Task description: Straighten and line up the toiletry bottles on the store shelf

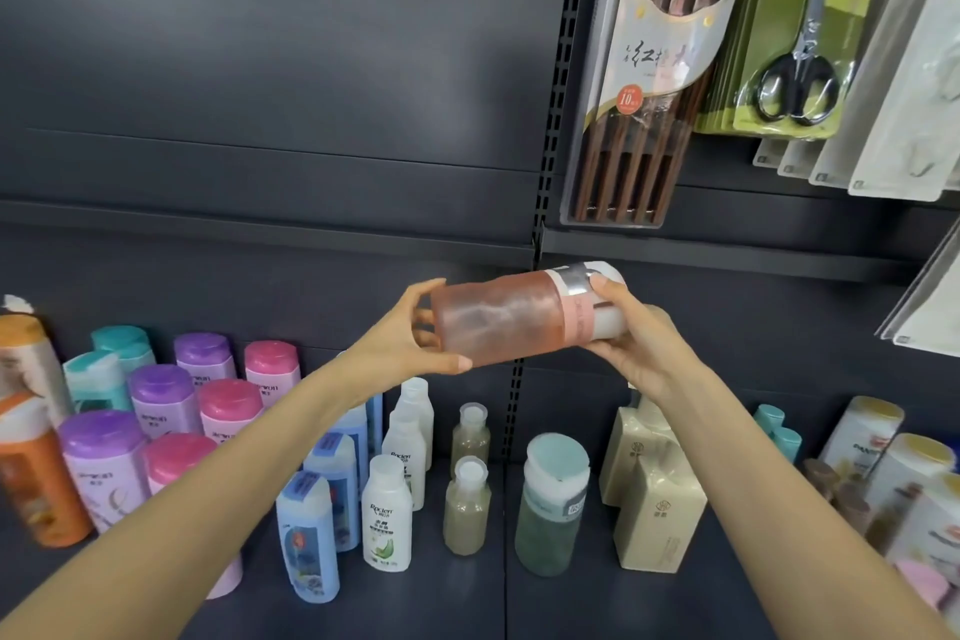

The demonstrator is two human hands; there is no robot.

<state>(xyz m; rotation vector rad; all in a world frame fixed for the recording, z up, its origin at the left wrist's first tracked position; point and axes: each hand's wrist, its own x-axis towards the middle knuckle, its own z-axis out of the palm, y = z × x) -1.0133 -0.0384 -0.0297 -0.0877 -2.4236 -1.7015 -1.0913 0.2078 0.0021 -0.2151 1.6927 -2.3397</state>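
A translucent pink bottle [501, 320] with a white cap lies on its side in the air above the dark shelf [467, 603]. My left hand [410, 338] grips its base end. My right hand [639, 343] holds the capped end, thumb on the pink label band. Below stand rows of toiletry bottles: purple and pink ones [171, 411] at the left, blue ones [311, 530], white ones [389, 515], two small beige ones [467, 509], a green bottle with a pale cap [553, 504] and beige boxes [654, 499].
Orange bottles [31, 483] stand at the far left, white and gold bottles [893, 473] at the far right. Packs of chopsticks [654, 83] and scissors [795, 68] hang from the upper right panel. A slotted upright [550, 120] divides the shelf bays.
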